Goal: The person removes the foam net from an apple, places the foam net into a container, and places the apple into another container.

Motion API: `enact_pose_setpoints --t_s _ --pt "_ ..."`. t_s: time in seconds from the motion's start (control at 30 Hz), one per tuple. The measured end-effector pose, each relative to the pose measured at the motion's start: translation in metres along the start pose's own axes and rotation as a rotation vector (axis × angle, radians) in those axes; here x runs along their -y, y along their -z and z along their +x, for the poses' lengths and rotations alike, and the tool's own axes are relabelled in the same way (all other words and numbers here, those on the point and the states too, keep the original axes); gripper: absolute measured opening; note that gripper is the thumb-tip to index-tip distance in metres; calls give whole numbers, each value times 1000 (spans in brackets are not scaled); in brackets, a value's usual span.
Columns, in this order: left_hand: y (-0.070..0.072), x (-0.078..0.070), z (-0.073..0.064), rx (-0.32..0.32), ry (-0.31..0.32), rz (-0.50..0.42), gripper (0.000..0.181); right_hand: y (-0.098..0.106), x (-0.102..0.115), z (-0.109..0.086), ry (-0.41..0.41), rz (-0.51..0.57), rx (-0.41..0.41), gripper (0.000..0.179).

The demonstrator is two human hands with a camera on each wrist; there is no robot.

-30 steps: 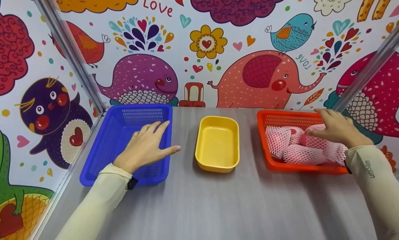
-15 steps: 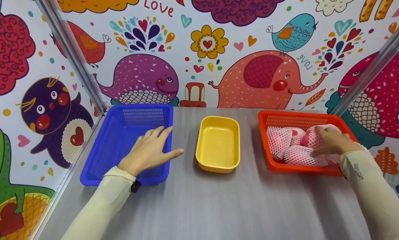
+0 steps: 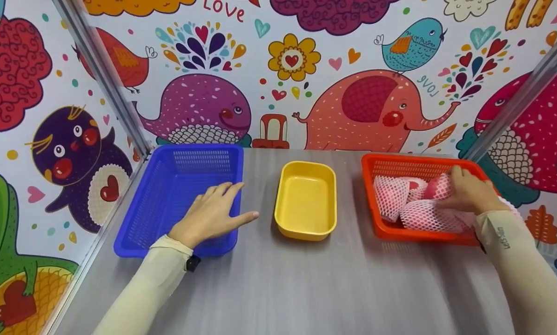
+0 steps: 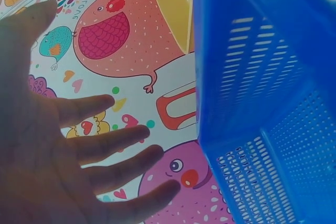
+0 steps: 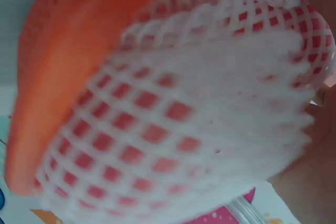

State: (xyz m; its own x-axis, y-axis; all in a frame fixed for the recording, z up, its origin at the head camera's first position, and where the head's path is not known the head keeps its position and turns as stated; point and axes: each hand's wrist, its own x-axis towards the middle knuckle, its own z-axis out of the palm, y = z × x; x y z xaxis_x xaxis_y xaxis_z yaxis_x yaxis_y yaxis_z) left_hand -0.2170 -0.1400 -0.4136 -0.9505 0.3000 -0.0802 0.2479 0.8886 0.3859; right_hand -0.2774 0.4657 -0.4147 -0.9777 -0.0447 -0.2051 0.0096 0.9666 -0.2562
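Observation:
In the head view my right hand [image 3: 473, 190] is inside the red basket [image 3: 376, 214], its fingers and thumb curled round a red fruit in a white foam net. The hand covers most of that fruit. Up close in the right wrist view, the netted fruit [image 5: 142, 129] fills the picture, with part of the hand [image 5: 310, 166] at the right edge. More netted fruits [image 3: 392, 197] lie beside it. My left hand [image 3: 208, 214] hovers over the right side of the blue basket [image 3: 136, 218], fingers spread, holding nothing; the left wrist view shows its palm [image 4: 37, 145].
Between the two baskets stands a yellow tub [image 3: 305, 204] with nothing in it. All three sit on a grey table [image 3: 306, 288]. Patterned panels [image 3: 278, 83] joined by metal posts [image 3: 106, 79] rise behind and at the sides.
My right hand has come down and left from above the red basket's right rim onto a netted fruit, its fingers closing. My left hand has drifted slightly right and toward me.

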Motion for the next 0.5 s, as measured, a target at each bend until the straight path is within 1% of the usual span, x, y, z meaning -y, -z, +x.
enact_pose_setpoints --t_s 0.1,0.2,0.27,0.33,0.43,0.5 --pt "0 -1 0 1 -4 0 102 8 2 -6 21 -26 -55 121" --pt "0 -2 1 -9 -20 -2 104 14 7 -10 42 -23 -86 119" --pt "-1 -2 1 -18 -35 1 105 15 8 -12 47 -4 -87 123" --pt "-2 -3 1 -23 -50 2 104 15 9 -14 33 25 -74 127" --pt "-4 -4 1 -26 -63 8 95 14 8 -19 6 58 -49 128" --pt "-5 -5 1 -30 -64 10 87 15 8 -21 -1 64 -49 126"
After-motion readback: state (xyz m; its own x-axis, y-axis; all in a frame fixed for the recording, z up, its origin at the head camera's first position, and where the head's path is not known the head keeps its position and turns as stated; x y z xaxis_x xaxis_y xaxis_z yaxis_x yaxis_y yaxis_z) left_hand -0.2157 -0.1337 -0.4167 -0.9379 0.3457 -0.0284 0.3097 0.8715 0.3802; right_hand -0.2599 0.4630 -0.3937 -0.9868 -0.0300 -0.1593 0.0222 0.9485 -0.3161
